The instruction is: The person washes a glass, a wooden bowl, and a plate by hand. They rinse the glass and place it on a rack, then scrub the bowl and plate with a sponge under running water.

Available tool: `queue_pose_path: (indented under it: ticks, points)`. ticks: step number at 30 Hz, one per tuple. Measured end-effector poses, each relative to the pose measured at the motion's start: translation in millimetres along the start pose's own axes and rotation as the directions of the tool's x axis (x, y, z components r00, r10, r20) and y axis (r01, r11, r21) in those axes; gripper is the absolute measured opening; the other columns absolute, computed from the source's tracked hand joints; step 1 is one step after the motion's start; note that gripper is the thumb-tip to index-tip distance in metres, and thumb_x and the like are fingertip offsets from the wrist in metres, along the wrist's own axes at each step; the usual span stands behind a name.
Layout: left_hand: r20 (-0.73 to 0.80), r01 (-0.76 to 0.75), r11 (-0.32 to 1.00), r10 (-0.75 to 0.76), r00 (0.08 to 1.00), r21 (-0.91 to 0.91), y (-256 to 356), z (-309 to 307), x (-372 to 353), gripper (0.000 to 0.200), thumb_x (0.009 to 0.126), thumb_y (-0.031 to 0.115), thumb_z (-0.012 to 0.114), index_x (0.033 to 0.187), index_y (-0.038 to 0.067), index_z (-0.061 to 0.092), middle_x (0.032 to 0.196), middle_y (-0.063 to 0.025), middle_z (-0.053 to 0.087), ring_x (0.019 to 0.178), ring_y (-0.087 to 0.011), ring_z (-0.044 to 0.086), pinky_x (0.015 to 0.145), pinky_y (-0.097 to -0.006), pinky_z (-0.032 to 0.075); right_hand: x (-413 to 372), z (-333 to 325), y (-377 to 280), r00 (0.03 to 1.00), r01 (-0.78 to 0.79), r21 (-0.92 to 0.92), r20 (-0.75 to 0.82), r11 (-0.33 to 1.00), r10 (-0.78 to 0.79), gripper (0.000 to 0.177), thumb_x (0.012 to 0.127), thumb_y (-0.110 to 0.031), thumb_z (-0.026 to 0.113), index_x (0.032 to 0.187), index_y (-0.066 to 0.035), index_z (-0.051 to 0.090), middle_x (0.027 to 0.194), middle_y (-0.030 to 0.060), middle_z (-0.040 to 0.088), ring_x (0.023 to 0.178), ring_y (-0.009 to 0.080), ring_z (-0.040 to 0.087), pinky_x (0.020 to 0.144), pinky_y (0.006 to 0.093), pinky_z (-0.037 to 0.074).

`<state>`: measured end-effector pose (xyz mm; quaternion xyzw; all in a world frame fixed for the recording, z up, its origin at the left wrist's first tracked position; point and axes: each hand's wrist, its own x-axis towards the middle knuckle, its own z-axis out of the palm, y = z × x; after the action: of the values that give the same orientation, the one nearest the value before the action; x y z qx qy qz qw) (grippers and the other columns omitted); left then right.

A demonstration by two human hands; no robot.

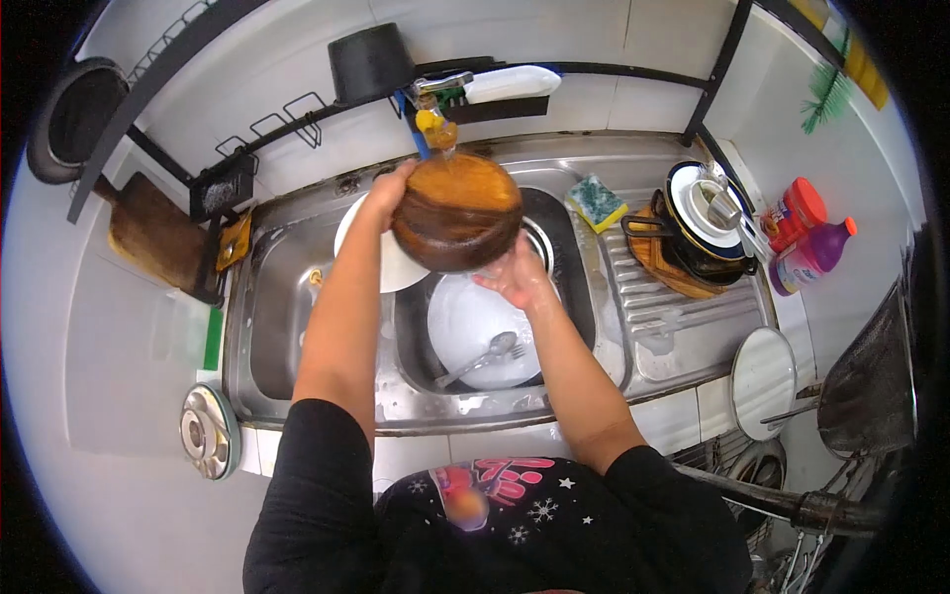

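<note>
A brown wooden bowl (457, 220) is held tilted under the faucet (435, 119), above the sink. My left hand (391, 193) grips its left edge, with the fingers partly hidden behind it. My right hand (520, 274) is at the bowl's lower right, fingers apart and touching its underside. Water runs onto the wood. Below, in the right basin, lies a white plate (460, 327) with a spoon and a fork (495, 354) on it. Another white plate (401, 267) rests across the divider behind my left forearm.
A sponge (596, 203) lies on the sink's back right edge. Stacked dishes (683, 223) stand on the drainboard (648, 315). Red (795, 210) and purple (816, 255) bottles are at the right. A wall rack (633, 69) carries a black pot (368, 64).
</note>
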<state>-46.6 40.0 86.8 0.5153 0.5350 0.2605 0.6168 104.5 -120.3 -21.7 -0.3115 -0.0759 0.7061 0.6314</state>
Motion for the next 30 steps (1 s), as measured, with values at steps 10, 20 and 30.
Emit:
queue_pose_path:
  ticks: [10, 20, 30]
  points:
    - [-0.067, -0.075, 0.976, 0.063, 0.996, -0.204, -36, -26, -1, 0.052, 0.088, 0.048, 0.049, 0.117, 0.005, 0.055, 0.115, -0.0106, 0.058, 0.104, -0.0244, 0.055, 0.091, -0.0364, 0.041, 5, 9, 7, 0.98, -0.091, 0.057, 0.185, 0.994, 0.079, 0.069, 0.089, -0.06, 0.032, 0.14, -0.015, 0.025, 0.142, 0.0131, 0.029, 0.129, 0.0359, 0.03, 0.095, 0.069, 0.021]
    - [0.336, 0.186, 0.953, -0.098, 0.937, -0.241, -49, 34, -5, 0.057, 0.09, 0.053, 0.037, 0.118, 0.006, 0.051, 0.116, -0.0119, 0.057, 0.102, -0.0286, 0.055, 0.094, -0.0479, 0.04, 2, -46, -38, 0.839, 0.529, 0.083, -0.204, 0.845, -0.505, 0.052, 0.087, -0.045, 0.049, 0.118, -0.003, 0.052, 0.125, 0.0118, 0.05, 0.114, 0.0248, 0.046, 0.098, 0.0418, 0.034]
    - [0.337, -0.26, 0.943, 0.318, 0.886, -0.206, -50, 24, 4, 0.059, 0.074, 0.012, 0.046, 0.132, 0.006, 0.036, 0.127, -0.0151, 0.046, 0.114, -0.0285, 0.046, 0.096, -0.0383, 0.039, -16, -17, -36, 0.842, 0.412, -0.3, -0.236, 0.861, -0.485, 0.053, 0.081, -0.022, 0.06, 0.129, -0.008, 0.041, 0.122, 0.0096, 0.05, 0.11, 0.0206, 0.048, 0.088, 0.0339, 0.043]
